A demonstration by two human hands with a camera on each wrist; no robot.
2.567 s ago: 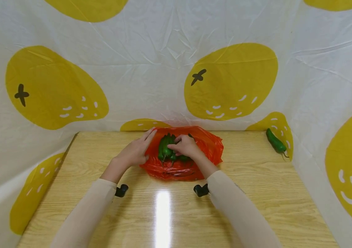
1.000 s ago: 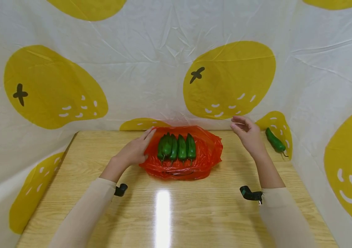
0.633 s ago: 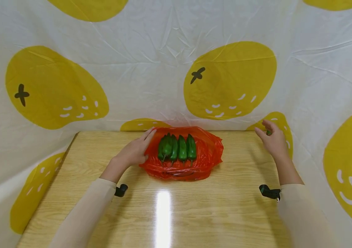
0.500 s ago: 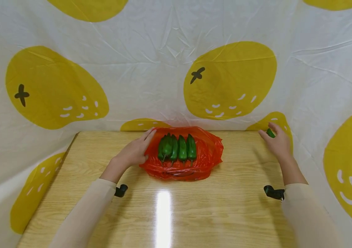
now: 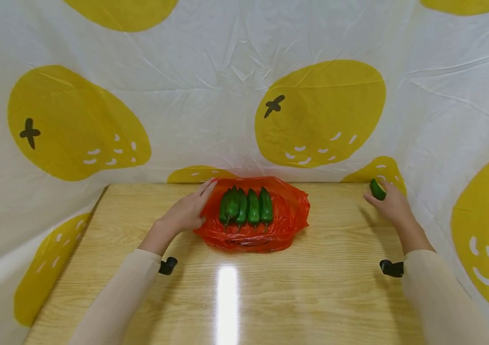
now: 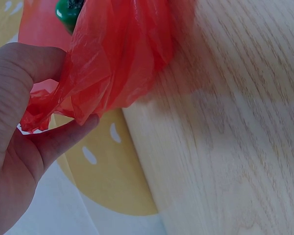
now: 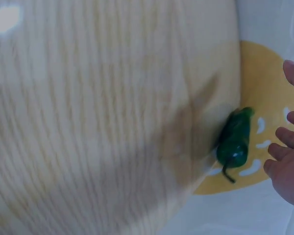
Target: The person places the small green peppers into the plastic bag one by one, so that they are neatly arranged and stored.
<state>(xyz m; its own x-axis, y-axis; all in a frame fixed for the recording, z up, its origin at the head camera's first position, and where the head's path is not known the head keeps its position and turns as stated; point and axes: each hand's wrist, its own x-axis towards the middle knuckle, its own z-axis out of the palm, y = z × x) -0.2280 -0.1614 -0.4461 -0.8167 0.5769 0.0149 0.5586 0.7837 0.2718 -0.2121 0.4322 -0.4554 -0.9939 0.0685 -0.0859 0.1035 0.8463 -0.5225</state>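
My left hand (image 5: 186,211) pinches the left edge of a red plastic bag (image 5: 289,213) between thumb and fingers. The left wrist view shows the crumpled film (image 6: 122,58) between the thumb and a finger of that hand (image 6: 19,122). Several green peppers (image 5: 254,207) lie side by side on the bag, stems toward me. Over at the right, my right hand (image 5: 392,203) hovers at a single green pepper (image 5: 377,189), which it partly hides in the head view. In the right wrist view this pepper (image 7: 234,139) sits apart from the spread fingers of the hand (image 7: 289,156).
A wooden table (image 5: 313,297) carries everything. White cloth with yellow lemon prints (image 5: 319,115) hangs behind and along both sides. The lone pepper lies by the table's right edge, against the cloth. A bright reflection crosses the front of the tabletop.
My right hand has left the peppers on the bag and travelled right to the lone pepper, still moving slightly outward. My left hand has stayed at the bag's edge.
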